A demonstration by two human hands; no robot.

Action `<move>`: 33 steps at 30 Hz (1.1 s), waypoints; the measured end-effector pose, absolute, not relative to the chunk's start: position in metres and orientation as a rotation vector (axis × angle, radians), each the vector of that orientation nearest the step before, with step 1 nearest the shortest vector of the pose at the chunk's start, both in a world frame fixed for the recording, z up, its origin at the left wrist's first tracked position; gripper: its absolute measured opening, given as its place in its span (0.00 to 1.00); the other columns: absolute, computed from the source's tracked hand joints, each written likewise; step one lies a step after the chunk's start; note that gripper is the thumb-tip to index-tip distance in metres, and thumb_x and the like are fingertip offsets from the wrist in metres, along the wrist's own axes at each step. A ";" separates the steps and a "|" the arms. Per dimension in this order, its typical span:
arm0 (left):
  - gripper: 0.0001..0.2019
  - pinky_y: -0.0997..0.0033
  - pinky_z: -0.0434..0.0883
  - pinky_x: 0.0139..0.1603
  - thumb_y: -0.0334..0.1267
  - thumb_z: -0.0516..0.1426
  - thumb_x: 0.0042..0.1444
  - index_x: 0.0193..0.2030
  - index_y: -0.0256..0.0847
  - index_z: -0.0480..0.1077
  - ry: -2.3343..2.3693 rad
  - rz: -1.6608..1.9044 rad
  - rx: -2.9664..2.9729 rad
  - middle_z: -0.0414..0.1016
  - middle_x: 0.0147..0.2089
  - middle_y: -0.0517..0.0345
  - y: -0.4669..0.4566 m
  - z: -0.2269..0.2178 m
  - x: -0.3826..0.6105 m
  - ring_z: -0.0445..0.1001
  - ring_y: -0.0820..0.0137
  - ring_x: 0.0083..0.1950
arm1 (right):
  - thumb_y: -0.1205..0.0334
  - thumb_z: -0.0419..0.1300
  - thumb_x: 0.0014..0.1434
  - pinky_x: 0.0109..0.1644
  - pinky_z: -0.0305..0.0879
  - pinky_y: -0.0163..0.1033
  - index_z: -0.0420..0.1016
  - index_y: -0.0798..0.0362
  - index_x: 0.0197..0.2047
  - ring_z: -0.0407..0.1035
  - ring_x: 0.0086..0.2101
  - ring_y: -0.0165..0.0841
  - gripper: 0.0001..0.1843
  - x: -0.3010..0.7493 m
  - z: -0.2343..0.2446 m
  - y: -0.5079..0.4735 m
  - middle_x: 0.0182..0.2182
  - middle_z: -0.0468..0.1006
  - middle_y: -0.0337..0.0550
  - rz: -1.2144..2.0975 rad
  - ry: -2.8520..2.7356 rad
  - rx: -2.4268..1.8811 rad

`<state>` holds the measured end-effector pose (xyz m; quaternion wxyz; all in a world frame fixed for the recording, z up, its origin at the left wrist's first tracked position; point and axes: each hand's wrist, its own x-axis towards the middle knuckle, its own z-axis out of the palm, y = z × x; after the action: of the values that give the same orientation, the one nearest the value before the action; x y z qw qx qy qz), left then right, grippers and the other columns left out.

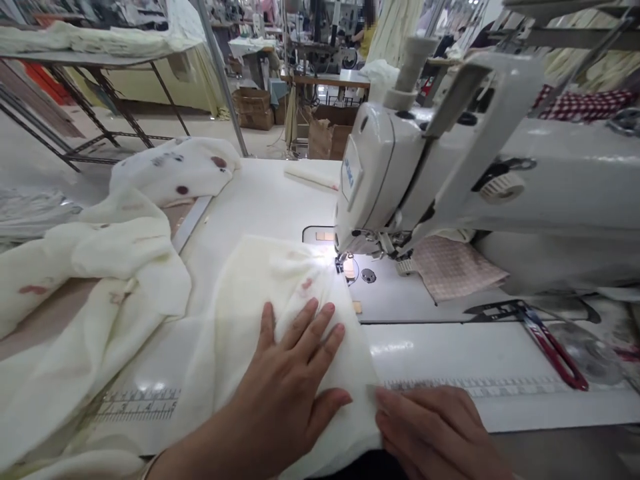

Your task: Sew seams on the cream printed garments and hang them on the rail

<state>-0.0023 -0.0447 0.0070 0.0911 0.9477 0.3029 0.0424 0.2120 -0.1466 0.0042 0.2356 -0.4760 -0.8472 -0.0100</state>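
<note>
Garment workshop worktop, cream fabric against the presser foot at 1 o'clock, left grip spread open flat on it, right grip curled at its edge at 4 o'clock, hold unclear

- The sewing machine is standing on the right of the tabletop.
- The folded cloth is lying in front of the presser foot, touching it.
- The left hand is resting on the folded cloth, with the right hand at its right edge.
- The bunched fabric is lying to the left.
- The shears are lying to the right.
- The cardboard boxes are standing behind the tabletop.
</note>
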 end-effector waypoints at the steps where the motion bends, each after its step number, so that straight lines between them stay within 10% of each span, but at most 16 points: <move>1: 0.27 0.29 0.37 0.59 0.50 0.44 0.63 0.66 0.42 0.48 0.882 0.121 2.804 0.42 0.69 0.49 -0.040 0.007 -0.003 0.43 0.50 0.68 | 0.67 0.55 0.61 0.40 0.60 0.38 0.76 0.49 0.40 0.69 0.35 0.30 0.09 0.213 0.003 -0.142 0.40 0.79 0.36 -0.078 -2.362 -1.257; 25: 0.28 0.42 0.34 0.63 0.54 0.47 0.60 0.63 0.43 0.53 0.637 0.134 2.879 0.48 0.68 0.47 0.152 0.006 0.010 0.45 0.60 0.68 | 0.65 0.53 0.61 0.40 0.68 0.40 0.71 0.49 0.49 0.70 0.41 0.36 0.14 0.227 -0.019 0.002 0.38 0.77 0.43 -0.275 -2.531 -1.174; 33: 0.29 0.31 0.38 0.59 0.53 0.43 0.62 0.63 0.36 0.55 1.094 0.155 2.866 0.49 0.66 0.38 0.027 0.012 0.008 0.46 0.48 0.67 | 0.56 0.48 0.64 0.34 0.65 0.37 0.66 0.54 0.53 0.70 0.32 0.32 0.17 0.212 0.010 -0.050 0.33 0.75 0.44 -0.080 -2.498 -1.275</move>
<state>0.0077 0.0269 0.0123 0.0347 0.9325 0.3560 0.0506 0.2116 -0.0504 0.0099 0.1670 -0.4481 -0.8778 -0.0281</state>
